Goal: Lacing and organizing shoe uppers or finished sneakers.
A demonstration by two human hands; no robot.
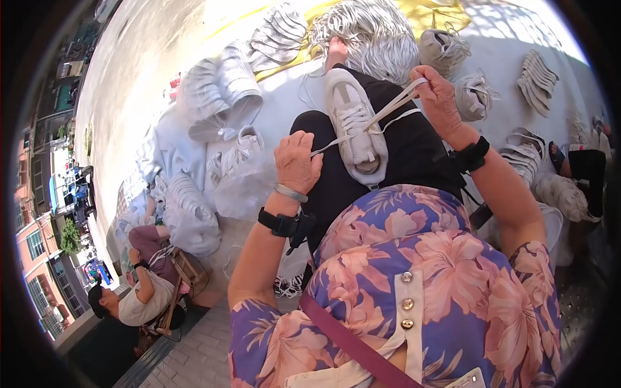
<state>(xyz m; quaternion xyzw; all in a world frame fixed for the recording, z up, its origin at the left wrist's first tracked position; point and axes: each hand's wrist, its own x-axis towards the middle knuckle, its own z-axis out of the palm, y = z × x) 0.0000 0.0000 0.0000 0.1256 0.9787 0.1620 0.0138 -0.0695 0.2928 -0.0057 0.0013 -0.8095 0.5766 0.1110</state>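
Head view, shoe: a white sneaker (pixel 354 123) lies sole-down along the person's black-trousered lap (pixel 414 152), toe pointing far, heel near, in the middle of the scene
Head view, laces: white shoelace ends (pixel 388 110) run out from the sneaker's eyelets, one to the left and near, one to the right and far, both drawn taut
Head view, left hand: the left hand (pixel 297 161) sits just left of the sneaker's heel, fingers curled tight and pinched together on the left lace end
Head view, right hand: the right hand (pixel 438 97) is raised right of the sneaker's toe, fingers closed together around the right lace end
Head view, wrists: a black strap band on each wrist, with a pale bangle beside the left one
Head view, far: a heap of loose white laces (pixel 372 32) lies beyond the knee on a pale sheet (pixel 291 90)
Head view, around: more white sneakers (pixel 223 84) lie stacked to the left and right
Head view, near left: another person (pixel 145 284) sits low, well apart
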